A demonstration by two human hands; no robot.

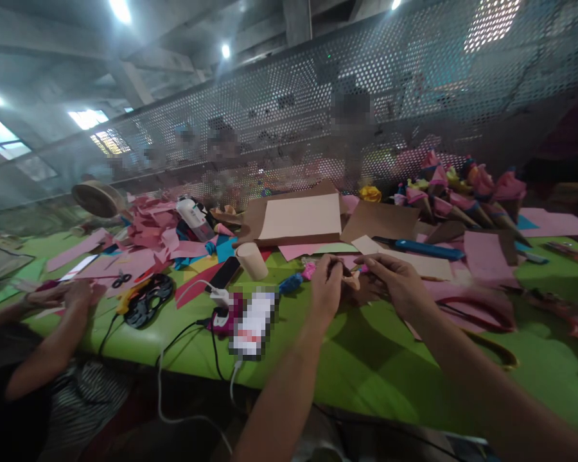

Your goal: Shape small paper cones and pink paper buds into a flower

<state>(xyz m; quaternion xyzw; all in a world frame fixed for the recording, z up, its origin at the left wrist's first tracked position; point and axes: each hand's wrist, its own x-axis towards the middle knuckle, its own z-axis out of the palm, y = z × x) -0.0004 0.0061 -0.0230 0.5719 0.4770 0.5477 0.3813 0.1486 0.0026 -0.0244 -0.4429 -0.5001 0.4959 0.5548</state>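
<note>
Over the green table (366, 359), the left hand (326, 285) and right hand (399, 282) pinch a small pink paper piece (354, 271) between fingertips; so slight a grip could let it slip into the surrounding scraps (149, 237).

Single head-worn view, looking forward and slightly down across the green worktop (366, 359). Both hands sit near; the perforated metal screen (318, 109) stands beyond.

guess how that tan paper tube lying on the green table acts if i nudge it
The tan paper tube lies on its side, so it would probably roll. It looks hollow, likely light and easy to crush. The black phone beside it might stop it.
</note>
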